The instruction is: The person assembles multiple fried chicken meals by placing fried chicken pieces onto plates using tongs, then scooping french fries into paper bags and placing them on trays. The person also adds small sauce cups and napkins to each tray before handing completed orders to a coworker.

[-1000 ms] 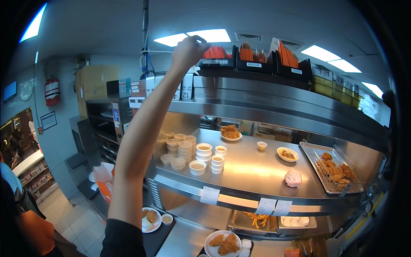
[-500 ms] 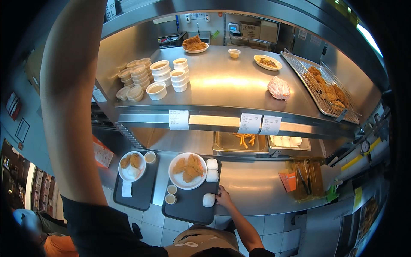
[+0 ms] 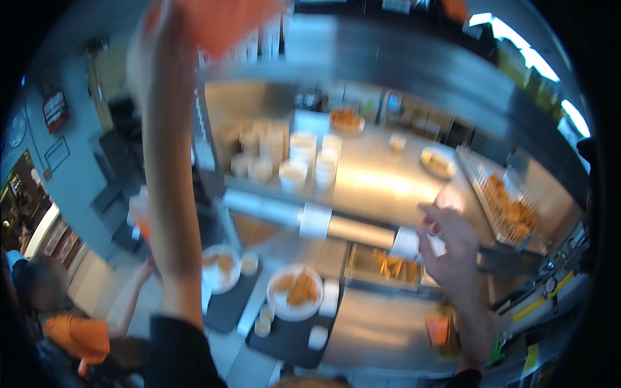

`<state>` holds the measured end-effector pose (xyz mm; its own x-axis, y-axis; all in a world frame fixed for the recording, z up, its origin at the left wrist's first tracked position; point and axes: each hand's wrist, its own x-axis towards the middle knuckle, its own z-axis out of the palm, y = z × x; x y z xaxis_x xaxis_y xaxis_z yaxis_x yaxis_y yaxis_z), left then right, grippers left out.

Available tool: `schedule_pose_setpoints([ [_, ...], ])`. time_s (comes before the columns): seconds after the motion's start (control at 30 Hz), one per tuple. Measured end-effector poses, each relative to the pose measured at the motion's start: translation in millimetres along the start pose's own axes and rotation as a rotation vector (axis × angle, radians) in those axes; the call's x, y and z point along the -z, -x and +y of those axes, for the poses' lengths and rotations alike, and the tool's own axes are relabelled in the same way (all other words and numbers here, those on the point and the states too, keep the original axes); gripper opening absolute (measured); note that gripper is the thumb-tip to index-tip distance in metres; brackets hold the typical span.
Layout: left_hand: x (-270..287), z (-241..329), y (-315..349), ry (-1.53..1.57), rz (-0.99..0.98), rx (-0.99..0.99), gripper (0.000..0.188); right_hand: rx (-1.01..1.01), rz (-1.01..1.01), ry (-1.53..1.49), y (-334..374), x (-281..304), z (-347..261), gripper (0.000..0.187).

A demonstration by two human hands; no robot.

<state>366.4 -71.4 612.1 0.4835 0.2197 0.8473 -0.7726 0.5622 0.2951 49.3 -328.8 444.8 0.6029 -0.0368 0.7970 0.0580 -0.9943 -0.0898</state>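
My left hand (image 3: 155,48) is raised at the top left, smeared by motion. It grips a blurred, flat orange-red thing (image 3: 226,22), perhaps paper; its kind is unclear. My right hand (image 3: 451,242) is up before the ticket rail, fingers apart and holding nothing visible. Behind it, partly covered, are a white order slip (image 3: 406,243) and a pinkish wrapped lump (image 3: 449,197). Below on the counter sits a dark tray (image 3: 284,349) with a white plate (image 3: 275,309) of fried chicken, small cups (image 3: 262,323) and white wrapped pieces (image 3: 329,297).
A second dark tray (image 3: 226,310) carries another plate at left. On the steel shelf (image 3: 369,174) stand stacked white cups (image 3: 293,174) and a wire rack (image 3: 491,223) of fried food. Fries lie in a pan (image 3: 354,265). A person in orange (image 3: 81,336) reaches in from the left.
My left hand has come into view with the orange-red thing. My right hand has left the tray's edge and risen to the ticket rail. The view has shifted; the person at left is nearer.
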Motion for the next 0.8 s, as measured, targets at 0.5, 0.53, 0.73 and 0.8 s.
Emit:
schedule_pose_setpoints([
  [0.5, 292.0, 129.6, 477.5, -0.459, -0.008, 1.285, 0.028, -0.246, 0.238, 0.954, -446.7, -52.0, -19.1, 0.039],
  [0.53, 303.1, 137.0, 481.5, -0.441, 0.028, 1.3, 0.026, -0.274, 0.275, 0.95, -452.4, -57.0, -13.8, 0.04],
  [0.73, 363.4, 143.9, 453.8, -0.413, 0.234, 1.193, 0.021, -0.314, 0.359, 0.749, -489.1, -59.7, 21.5, 0.042],
  [0.8, 381.6, 129.9, 437.7, -0.274, 0.296, 1.156, 0.02, -0.32, 0.342, 0.656, -493.3, -51.6, 30.8, 0.047],
])
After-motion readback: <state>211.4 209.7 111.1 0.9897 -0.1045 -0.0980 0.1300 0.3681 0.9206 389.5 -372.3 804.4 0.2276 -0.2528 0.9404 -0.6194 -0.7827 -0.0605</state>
